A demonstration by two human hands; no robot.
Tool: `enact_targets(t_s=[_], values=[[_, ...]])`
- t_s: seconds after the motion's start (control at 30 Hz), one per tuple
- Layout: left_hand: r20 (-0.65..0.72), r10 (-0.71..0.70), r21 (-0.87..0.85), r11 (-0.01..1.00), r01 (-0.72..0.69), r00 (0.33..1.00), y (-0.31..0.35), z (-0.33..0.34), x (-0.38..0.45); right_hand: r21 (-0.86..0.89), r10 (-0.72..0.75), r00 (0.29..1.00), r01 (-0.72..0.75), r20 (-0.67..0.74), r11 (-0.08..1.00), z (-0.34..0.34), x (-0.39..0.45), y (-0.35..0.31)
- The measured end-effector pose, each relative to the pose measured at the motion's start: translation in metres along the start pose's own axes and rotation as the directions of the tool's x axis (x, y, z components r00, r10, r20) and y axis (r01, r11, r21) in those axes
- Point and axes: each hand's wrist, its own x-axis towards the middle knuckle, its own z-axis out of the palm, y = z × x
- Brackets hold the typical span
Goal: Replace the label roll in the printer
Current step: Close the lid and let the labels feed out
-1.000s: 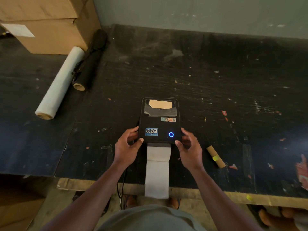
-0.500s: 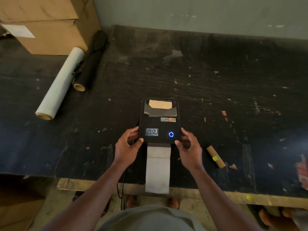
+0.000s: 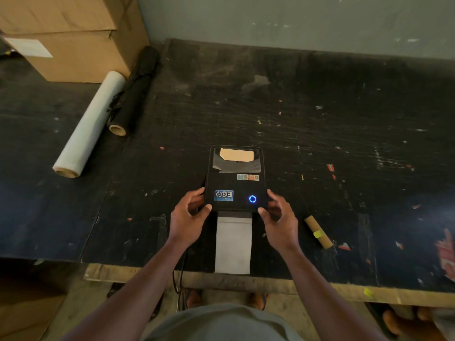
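A black label printer [image 3: 234,185] lies flat on the dark table, lid closed, with a blue ring light [image 3: 252,198] lit. Its clear window [image 3: 236,156] shows a brown piece inside. A white label strip [image 3: 233,244] comes out of the front slot and reaches toward the table's front edge. My left hand [image 3: 187,222] grips the printer's front left corner, thumb on top. My right hand [image 3: 280,225] grips the front right corner the same way. A bare cardboard core [image 3: 317,232] with a yellow sticker lies to the right of my right hand.
A white film roll [image 3: 89,124] and a black roll [image 3: 134,94] lie at the back left beside a cardboard box [image 3: 69,38]. A black cable [image 3: 181,274] hangs over the wooden front edge [image 3: 320,291]. A wall closes the far side.
The label strip has grown shorter, its free end drawing back from the table edge toward the printer. Both hands and the printer have stayed in place.
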Motion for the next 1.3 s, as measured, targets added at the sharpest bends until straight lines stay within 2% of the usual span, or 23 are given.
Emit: enact_targets(t_s=[0.87, 1.3], values=[[0.021, -0.03, 0.019, 0.999, 0.029, 0.999, 0.0015, -0.0006, 0.0013, -0.034, -0.016, 1.0, 0.016, 0.005, 0.999, 0.0003, 0.0015, 0.0031], [0.019, -0.013, 0.004, 1.0, 0.013, 1.0, 0.0034, -0.0008, -0.0009, 0.01, -0.016, 1.0, 0.016, 0.002, 1.0, 0.0001, 0.0009, 0.0025]])
